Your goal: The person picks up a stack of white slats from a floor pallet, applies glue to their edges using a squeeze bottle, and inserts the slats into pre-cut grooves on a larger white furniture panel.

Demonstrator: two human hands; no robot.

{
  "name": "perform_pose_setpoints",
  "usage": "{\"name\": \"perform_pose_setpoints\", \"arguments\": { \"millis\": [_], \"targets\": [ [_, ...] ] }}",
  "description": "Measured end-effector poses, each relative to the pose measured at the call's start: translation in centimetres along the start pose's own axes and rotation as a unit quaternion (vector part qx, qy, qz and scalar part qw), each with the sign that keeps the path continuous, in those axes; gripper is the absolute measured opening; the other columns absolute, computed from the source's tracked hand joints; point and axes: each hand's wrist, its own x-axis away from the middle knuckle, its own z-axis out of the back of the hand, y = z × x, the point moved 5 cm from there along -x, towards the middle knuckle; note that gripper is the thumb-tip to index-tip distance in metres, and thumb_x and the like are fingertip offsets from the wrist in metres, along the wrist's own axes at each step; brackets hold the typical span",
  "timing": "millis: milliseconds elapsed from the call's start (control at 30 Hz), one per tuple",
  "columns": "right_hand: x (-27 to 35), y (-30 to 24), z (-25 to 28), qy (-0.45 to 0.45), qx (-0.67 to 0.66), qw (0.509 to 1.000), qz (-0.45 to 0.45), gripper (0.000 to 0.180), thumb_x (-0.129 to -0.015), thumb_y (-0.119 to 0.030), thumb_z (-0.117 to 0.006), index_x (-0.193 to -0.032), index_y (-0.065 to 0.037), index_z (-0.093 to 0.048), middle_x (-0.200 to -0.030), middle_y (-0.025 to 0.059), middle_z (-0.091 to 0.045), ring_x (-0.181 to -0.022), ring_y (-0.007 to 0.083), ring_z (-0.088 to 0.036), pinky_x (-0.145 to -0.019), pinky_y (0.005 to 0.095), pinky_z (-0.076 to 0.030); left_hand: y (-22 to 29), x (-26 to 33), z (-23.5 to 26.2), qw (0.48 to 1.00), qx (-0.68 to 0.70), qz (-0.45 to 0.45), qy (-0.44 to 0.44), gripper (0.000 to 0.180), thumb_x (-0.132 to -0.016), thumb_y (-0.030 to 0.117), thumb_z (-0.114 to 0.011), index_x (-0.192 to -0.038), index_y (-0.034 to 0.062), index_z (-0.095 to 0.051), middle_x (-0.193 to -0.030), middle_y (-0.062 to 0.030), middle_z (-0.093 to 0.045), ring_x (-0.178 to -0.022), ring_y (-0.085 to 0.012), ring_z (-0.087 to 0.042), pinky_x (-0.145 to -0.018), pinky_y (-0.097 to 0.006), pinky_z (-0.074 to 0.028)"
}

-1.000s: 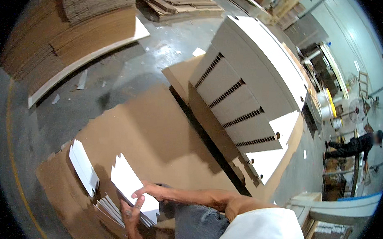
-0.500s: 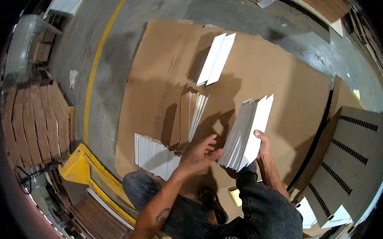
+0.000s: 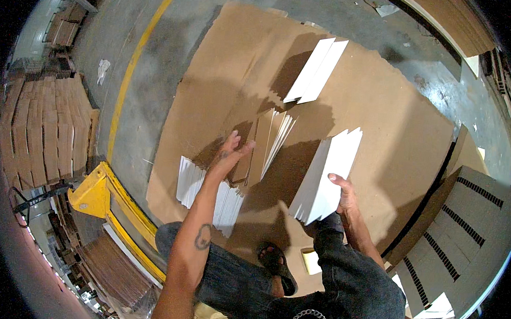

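The left hand (image 3: 231, 152) is held with fingers spread and thumb apart, and nothing is gripped in it. Just to the right of its thumb, the small fanned bundle of white and brown strips (image 3: 277, 142) lies on the cardboard sheet (image 3: 395, 138); whether it is touched cannot be told. The bundle's long axis is pointed away from the body, its far end leaned slightly right, so its long brown side is faced by the left grip. By the right hand (image 3: 347, 198), a thick stack of white strips (image 3: 329, 163) is clasped, the thumb pressed on its face; that grip is filled and set farther from the bundle. Another white stack (image 3: 228, 211) is partly covered by the left forearm.
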Motion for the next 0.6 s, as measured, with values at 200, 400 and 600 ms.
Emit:
{"name": "perform_pose_setpoints", "arguments": {
  "millis": [200, 400, 600],
  "targets": [
    [-3.1, 1.7, -1.0, 0.025, 0.147, 0.989, 0.006, 0.102, -0.06, -0.045, -0.081, -0.133, 0.01, -0.035, -0.118, 0.0259, -0.052, -0.108, 0.0337, -0.054, -0.092, 0.0453, -0.045, -0.2, -2.6, -3.8, 0.986, -0.061, 0.084, -0.133, 0.088, -0.074, 0.048, -0.079, -0.138, 0.0004, -0.043, -0.131, -0.018, -0.054, -0.121, -0.0256, -0.051, -0.102, -0.035, -0.04],
    [-4.8, 2.4, -4.4, -0.026, 0.043, 0.997, 0.051, 0.088, -0.066, -0.02, -0.082, -0.135, 0.0, -0.033, -0.116, 0.02, -0.055, -0.103, 0.0295, -0.058, -0.087, 0.0413, -0.049, 1.3, -1.5, -4.3, 0.981, 0.032, 0.118, -0.151, 0.076, -0.067, 0.051, -0.081, -0.115, -0.004, -0.062, -0.108, -0.0186, -0.066, -0.099, -0.0292, -0.063, -0.089, -0.038, -0.047],
    [-5.3, 2.8, -5.2, -0.024, 0.068, 0.993, 0.092, 0.082, -0.065, -0.01, -0.08, -0.134, -0.001, -0.034, -0.113, 0.0162, -0.057, -0.1, 0.0255, -0.06, -0.084, 0.0387, -0.051, -0.6, -0.4, -6.1, 0.976, 0.01, 0.157, -0.148, 0.071, -0.069, 0.047, -0.082, -0.115, -0.0032, -0.063, -0.106, -0.0177, -0.067, -0.098, -0.0284, -0.064, -0.086, -0.037, -0.048]
  ]
}}
